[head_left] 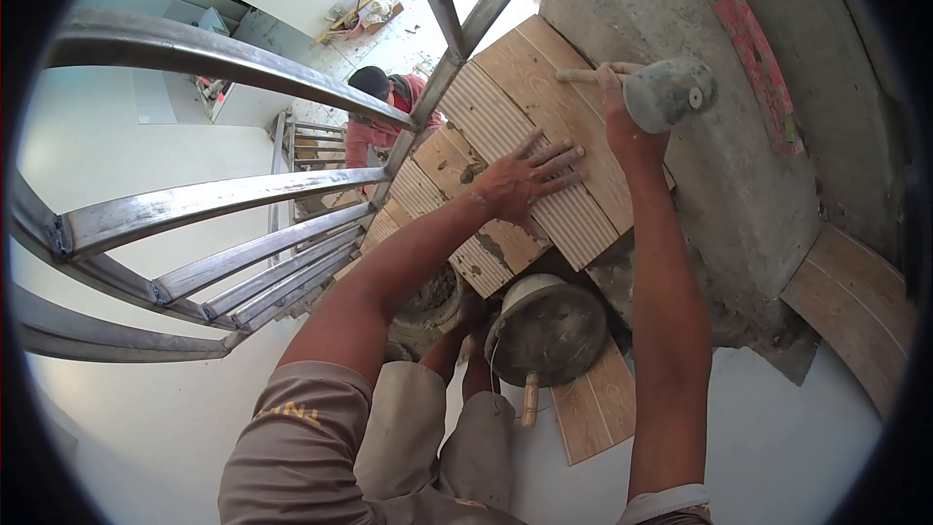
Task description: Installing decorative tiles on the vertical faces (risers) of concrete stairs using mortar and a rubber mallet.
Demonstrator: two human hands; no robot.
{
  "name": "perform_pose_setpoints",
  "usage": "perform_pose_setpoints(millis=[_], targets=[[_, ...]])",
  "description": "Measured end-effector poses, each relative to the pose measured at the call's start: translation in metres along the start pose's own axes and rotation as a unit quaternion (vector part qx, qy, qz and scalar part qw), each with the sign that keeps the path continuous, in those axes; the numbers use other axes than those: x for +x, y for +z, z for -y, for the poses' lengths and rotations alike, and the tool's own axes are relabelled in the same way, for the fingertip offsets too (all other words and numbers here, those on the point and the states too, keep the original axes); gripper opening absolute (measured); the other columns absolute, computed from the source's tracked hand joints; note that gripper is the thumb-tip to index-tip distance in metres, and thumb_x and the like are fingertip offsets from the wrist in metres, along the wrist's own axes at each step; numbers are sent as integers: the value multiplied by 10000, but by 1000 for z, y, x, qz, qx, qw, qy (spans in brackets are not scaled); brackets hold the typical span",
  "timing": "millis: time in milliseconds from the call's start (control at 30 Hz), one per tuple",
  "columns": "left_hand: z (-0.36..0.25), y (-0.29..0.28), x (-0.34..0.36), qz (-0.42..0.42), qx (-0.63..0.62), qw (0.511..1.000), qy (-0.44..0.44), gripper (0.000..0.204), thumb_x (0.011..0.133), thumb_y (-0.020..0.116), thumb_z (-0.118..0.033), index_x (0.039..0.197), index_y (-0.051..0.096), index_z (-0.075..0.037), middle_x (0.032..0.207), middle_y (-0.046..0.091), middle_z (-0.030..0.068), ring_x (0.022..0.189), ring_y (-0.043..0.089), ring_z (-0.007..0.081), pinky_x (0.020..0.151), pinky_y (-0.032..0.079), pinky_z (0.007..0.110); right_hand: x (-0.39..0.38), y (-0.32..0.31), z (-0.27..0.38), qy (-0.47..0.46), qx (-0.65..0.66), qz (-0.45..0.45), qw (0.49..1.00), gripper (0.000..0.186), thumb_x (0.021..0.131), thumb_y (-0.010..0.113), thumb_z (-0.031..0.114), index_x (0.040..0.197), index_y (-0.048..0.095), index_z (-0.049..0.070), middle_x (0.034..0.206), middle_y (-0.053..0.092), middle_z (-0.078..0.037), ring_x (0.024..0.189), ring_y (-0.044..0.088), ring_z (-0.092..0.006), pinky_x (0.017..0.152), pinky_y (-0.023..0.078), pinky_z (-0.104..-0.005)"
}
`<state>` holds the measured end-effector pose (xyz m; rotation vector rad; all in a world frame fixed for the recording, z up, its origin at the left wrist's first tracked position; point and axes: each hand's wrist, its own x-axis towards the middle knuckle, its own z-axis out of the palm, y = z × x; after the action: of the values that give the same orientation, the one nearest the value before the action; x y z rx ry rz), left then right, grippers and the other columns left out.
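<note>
A steel railing (233,198) stands left of the left hand (525,185), which is spread wide, palm down on a ribbed tile strip (581,233); its fingertips reach over the wood-grain tile (537,66) between the hands. The right hand (630,131) grips a dusty mallet (669,95), its head just right of the fist; farther right of that hand lies a red spirit level (752,63).

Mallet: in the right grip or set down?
In the right grip, wrapped around its handle; the mallet head juts out to the right.
</note>
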<state>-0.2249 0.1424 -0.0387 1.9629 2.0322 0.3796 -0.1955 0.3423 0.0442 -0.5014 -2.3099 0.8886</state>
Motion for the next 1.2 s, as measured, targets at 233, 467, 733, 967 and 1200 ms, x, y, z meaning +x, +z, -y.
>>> perform_pose_setpoints(millis=[233,467,733,967,1200], targets=[[2,6,2,18,60,998,-21,1377,483,763,-850,1620,215,-300,1697,179,44,1567,150,256,1281,36,562,-37,-48,13,105,32,31,993,183,948,706,213,960,689,31,800,669,-43,733,625,-160,708,495,-325],[0,5,1,3,12,1000,-19,1376,459,831,-763,1613,242,-298,1685,223,49,1561,174,265,1282,56,558,-191,-125,54,226,67,30,971,230,988,605,171,1075,639,-40,857,689,-101,791,663,-249,704,518,-384],[-2,5,0,7,29,999,-15,1360,468,832,-747,1610,253,-289,1683,225,57,1562,172,263,1281,63,560,-296,-123,60,337,-42,466,817,454,981,570,393,1210,597,1,1062,684,-303,1040,640,-500,897,499,-562],[-5,4,4,13,39,999,-19,1347,480,828,-751,1609,259,-287,1679,232,60,1561,172,273,1280,65,565,-288,-92,31,352,-56,555,752,468,981,567,388,1279,579,29,1182,667,-287,1147,606,-478,975,486,-532],[-3,7,4,-5,40,999,-12,1345,480,797,-805,1605,271,-287,1675,241,58,1556,186,277,1279,61,568,-287,-82,11,372,-82,495,781,418,975,576,356,1232,608,28,1173,684,-254,1137,622,-454,971,494,-532]])
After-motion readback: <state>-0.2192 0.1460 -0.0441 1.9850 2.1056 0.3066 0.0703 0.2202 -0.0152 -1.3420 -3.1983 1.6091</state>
